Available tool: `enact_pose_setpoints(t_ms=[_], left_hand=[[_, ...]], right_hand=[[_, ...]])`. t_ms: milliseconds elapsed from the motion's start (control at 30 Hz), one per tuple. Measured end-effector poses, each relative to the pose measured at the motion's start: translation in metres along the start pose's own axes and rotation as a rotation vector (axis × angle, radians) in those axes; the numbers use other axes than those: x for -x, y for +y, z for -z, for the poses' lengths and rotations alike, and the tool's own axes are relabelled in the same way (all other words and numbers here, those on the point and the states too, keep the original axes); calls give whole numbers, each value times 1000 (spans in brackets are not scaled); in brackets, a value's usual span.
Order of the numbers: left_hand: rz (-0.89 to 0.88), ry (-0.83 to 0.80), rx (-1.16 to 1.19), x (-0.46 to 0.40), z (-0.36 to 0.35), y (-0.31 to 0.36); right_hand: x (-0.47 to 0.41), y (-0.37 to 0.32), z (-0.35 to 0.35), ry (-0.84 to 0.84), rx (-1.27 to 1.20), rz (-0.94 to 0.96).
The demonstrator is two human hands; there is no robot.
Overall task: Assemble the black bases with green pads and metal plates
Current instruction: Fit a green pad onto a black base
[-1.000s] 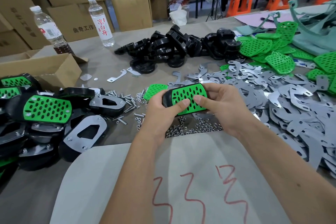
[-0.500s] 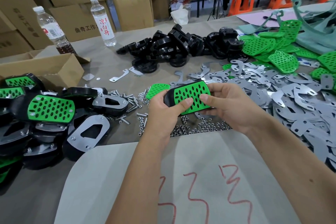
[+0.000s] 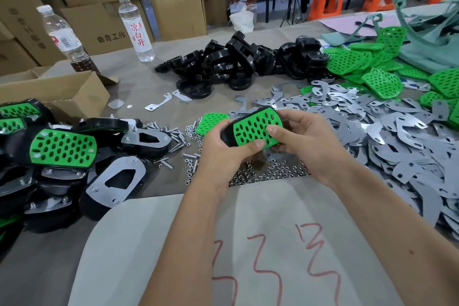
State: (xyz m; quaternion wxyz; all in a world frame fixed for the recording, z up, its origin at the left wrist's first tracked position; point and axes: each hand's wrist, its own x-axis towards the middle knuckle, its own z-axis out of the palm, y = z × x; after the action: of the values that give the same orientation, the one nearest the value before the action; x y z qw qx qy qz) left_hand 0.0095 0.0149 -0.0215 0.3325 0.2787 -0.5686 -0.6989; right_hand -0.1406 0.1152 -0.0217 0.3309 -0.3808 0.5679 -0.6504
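I hold a black base topped with a perforated green pad (image 3: pixel 255 126) above the table's middle. My left hand (image 3: pixel 223 149) grips its left end, thumb pressing on the pad's lower edge. My right hand (image 3: pixel 305 141) grips the right end, thumb on the pad face. A loose green pad (image 3: pixel 211 122) lies just behind my left hand. Bare black bases (image 3: pixel 233 64) are heaped at the back. Metal plates (image 3: pixel 372 131) cover the right side. More green pads (image 3: pixel 367 64) lie at the far right.
Finished assemblies (image 3: pixel 62 149) pile up at the left beside an open cardboard box (image 3: pixel 54 94). Screws (image 3: pixel 173 136) and nuts (image 3: pixel 270 171) are scattered under my hands. Two water bottles (image 3: pixel 135 27) stand at the back left. A grey sheet with red marks (image 3: pixel 248 243) lies in front.
The base with its green pad has tilted a little and risen slightly in my hands. Both thumbs have shifted on the pad. Everything on the table stays put.
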Motion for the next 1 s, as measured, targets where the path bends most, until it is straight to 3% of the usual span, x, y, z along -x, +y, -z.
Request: enact_pose_setpoints(t_ms=[167,333,500,667,867,1000], left_hand=[[39,12,203,-1,2,4],[89,-64,240,0,7,8],[106,10,186,-2,1,5],[99,14,192,0,3,8],[118,-38,216,1,7,10],[104,-6,166,0,4,9]], right_hand=[[1,-5,2,-144,-160,-95],[1,-8,1,-283,-271,-82],[-1,1,-5,-139,-95,-53],[-1,4,-3,-202,-49,-13],[1,-1,-2,-255,-146,15],[1,-2,-6,-171,-168,-32]])
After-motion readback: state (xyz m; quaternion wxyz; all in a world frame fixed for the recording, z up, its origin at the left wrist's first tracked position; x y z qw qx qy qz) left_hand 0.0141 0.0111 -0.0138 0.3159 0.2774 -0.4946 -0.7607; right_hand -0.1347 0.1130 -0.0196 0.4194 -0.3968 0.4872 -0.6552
